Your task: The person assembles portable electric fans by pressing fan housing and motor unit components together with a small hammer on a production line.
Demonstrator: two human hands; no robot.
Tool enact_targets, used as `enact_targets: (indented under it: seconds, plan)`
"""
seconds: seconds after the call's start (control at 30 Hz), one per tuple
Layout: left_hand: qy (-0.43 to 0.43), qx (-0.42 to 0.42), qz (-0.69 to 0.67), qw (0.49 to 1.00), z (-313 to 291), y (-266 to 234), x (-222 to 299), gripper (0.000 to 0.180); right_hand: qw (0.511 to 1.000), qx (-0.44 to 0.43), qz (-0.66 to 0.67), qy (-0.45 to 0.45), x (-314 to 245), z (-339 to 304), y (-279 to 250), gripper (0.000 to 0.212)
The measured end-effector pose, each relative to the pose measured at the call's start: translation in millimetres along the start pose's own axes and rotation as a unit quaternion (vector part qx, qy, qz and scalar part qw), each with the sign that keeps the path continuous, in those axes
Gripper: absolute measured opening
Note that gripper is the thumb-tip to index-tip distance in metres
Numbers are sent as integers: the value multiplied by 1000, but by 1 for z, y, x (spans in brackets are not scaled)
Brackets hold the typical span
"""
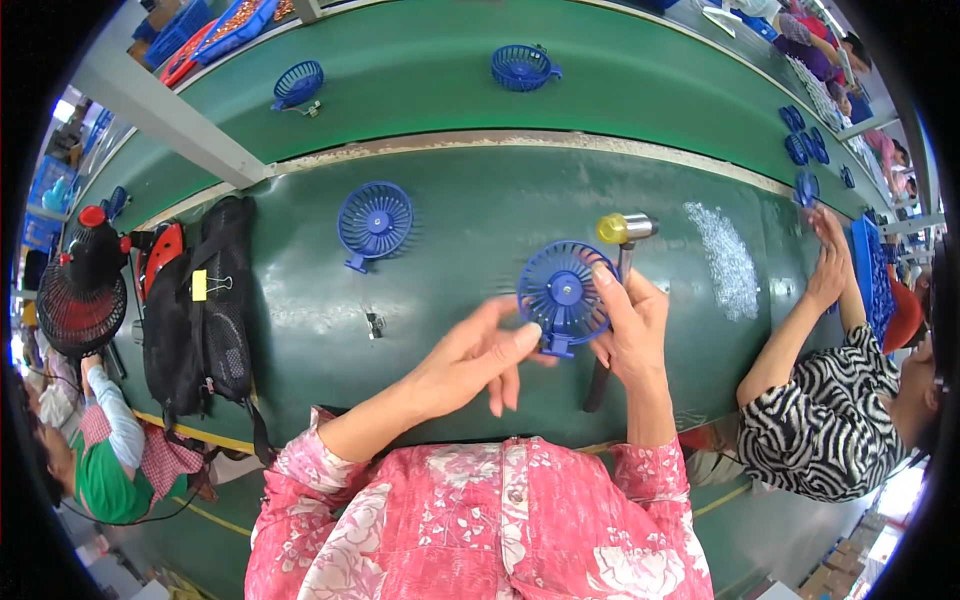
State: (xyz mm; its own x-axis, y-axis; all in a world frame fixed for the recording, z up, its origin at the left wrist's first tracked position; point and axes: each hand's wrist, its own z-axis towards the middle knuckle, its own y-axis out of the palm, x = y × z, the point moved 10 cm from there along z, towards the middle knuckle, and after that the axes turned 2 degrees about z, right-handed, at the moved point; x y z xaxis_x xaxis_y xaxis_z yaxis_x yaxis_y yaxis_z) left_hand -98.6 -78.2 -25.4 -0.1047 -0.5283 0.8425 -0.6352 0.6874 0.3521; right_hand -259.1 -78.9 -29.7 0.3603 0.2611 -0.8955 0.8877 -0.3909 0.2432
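Sitting in the right hand [636,326], a blue fan cage [566,289] juts leftward.

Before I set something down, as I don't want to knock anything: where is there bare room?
A wide bare patch on the green bench lies between the loose blue fan frame and the hammer. A smaller one lies between the black bag and the small metal part. It's crowded where the right hand holds another fan frame beside the hammer.

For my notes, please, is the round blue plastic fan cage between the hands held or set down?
Held: the right hand grips the cage, thumb over its rim.
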Motion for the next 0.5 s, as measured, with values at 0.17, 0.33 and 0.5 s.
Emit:
enact_targets:
  seconds: [0.17,0.33,0.5]
  plan:
    - [-20,-26,-115,993,6,17,-18,54,998,12,-52,-12,-3,6,6,30]
    - [6,-8,-229,973,17,13,-13,46,995,1,-97,-13,-4,10,9,35]
    - [-6,-3,-296,955,24,19,-14,41,992,-7,-123,-20,-5,15,12,38]
